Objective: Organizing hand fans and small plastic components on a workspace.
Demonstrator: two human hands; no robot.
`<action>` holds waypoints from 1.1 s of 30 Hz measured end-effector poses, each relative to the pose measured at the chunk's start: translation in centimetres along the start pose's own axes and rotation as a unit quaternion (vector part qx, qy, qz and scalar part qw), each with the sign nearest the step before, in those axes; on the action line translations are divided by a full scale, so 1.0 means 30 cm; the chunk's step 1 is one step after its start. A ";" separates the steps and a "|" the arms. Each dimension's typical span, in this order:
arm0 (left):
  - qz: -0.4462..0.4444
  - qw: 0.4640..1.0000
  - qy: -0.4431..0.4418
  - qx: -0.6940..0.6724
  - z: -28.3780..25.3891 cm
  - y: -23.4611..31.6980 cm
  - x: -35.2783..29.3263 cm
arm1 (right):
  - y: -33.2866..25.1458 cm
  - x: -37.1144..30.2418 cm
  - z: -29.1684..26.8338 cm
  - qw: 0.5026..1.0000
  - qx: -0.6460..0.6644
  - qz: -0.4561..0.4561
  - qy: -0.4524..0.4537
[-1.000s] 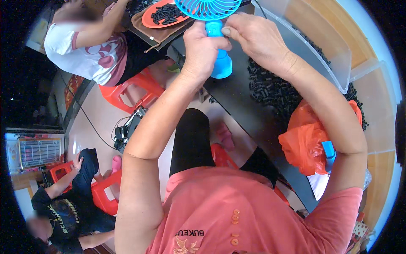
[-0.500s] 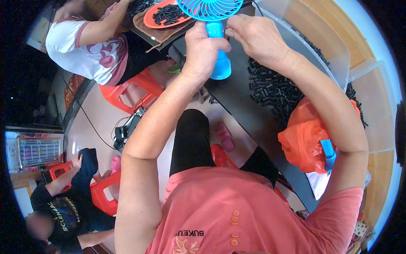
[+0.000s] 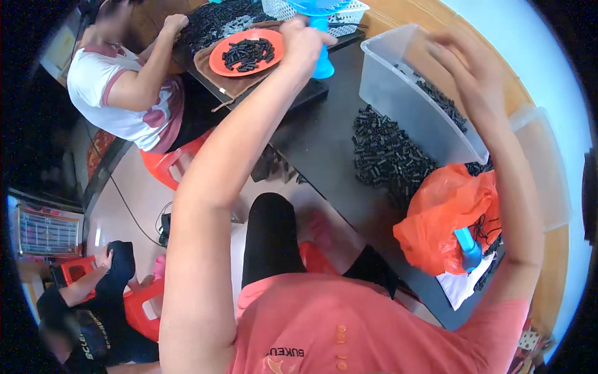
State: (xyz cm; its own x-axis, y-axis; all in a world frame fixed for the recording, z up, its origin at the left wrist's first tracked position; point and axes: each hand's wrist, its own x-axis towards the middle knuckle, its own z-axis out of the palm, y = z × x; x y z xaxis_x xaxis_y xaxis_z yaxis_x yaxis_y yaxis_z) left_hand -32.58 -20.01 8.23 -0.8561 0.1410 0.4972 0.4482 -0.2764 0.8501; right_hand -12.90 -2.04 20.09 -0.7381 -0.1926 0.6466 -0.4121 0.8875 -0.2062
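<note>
My left hand [image 3: 303, 45] is closed round the handle of a blue handheld fan [image 3: 321, 59] at the top of the view. The fan's head is partly cut off by the upper edge. Away to the right, my right hand [image 3: 473, 71] is raised over a clear plastic bin [image 3: 398, 87]. Its fingers look spread and slightly curled, blurred by motion, and nothing shows in them. Black tubular pieces lie in the bin, and a heap of similar black pieces [image 3: 389, 153] is on the dark table beside it.
On the table's right lies an orange plastic bag [image 3: 436, 212] with a blue plastic part [image 3: 468, 250] against it. An orange plate [image 3: 218, 59] of black pieces sits left of the fan, before a white basket [image 3: 349, 19]. A co-worker sits far left; another person sits lower left.
My right hand has left the fan and swung right, over the bin. My left hand still holds the fan, now higher in view. The view has shifted, showing more of the bin and basket.
</note>
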 end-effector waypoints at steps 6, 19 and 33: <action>-0.060 0.998 -0.006 0.034 0.163 -0.213 0.181 | -0.008 -0.315 -0.178 0.986 -0.090 0.135 0.026; 0.063 0.988 -0.026 0.136 0.484 -0.455 0.368 | 0.043 -0.658 -0.322 0.946 -0.121 0.295 0.057; -0.024 0.987 -0.043 0.155 0.468 -0.538 0.419 | 0.039 -0.691 -0.300 0.946 -0.128 0.293 0.046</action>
State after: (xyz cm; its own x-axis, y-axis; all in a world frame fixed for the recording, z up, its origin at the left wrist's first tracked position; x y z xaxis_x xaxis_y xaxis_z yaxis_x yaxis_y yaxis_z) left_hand -46.95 -0.43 3.19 -0.8594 0.2315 0.4558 0.4754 0.0340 0.8791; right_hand 6.72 6.76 13.06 -0.7458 0.3908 0.5394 0.2055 0.9053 -0.3717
